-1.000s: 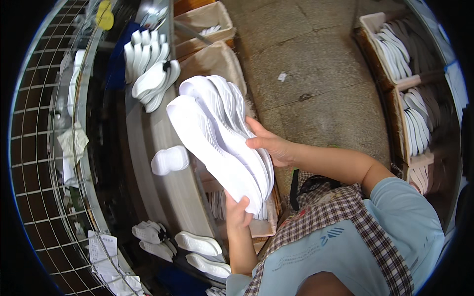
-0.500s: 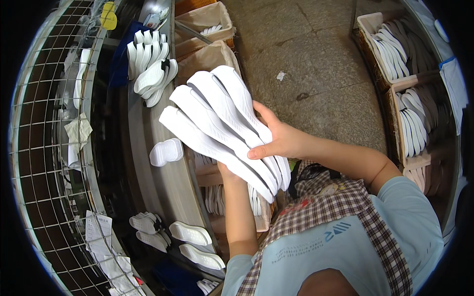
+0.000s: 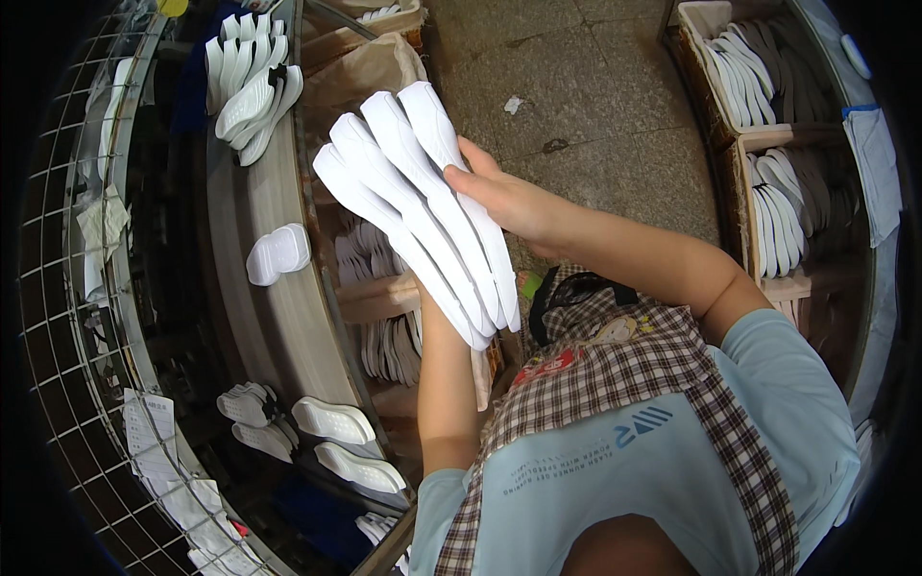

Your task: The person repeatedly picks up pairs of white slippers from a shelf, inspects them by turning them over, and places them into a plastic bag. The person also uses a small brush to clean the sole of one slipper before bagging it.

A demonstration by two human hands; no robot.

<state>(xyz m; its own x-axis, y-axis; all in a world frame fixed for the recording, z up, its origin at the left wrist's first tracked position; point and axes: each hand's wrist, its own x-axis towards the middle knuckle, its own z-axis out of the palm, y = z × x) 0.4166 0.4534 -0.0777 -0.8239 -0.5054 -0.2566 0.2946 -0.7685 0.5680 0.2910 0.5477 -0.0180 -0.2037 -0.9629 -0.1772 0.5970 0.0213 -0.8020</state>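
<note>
A fanned stack of several white shoe soles (image 3: 423,216) is held up in front of me, side edges showing. My right hand (image 3: 504,197) grips the stack's right side, with its thumb lying on the nearest sole's edge. From below, my left hand (image 3: 428,298) supports the same stack; its fingers are hidden behind the soles. To the left, a small pair of white soles (image 3: 279,254) lies on the grey bench (image 3: 252,182).
More white soles (image 3: 247,58) are stacked at the bench's far end, others (image 3: 334,420) at its near end. Wire mesh (image 3: 72,317) runs along the left. Cloth-lined baskets (image 3: 384,62) stand beside the bench; a rack of sole-filled baskets (image 3: 740,206) stands right.
Both hands and the stack have shifted up and left in view, and the soles are turned more upright. My right hand has slid higher along the stack. The surroundings have shifted leftward.
</note>
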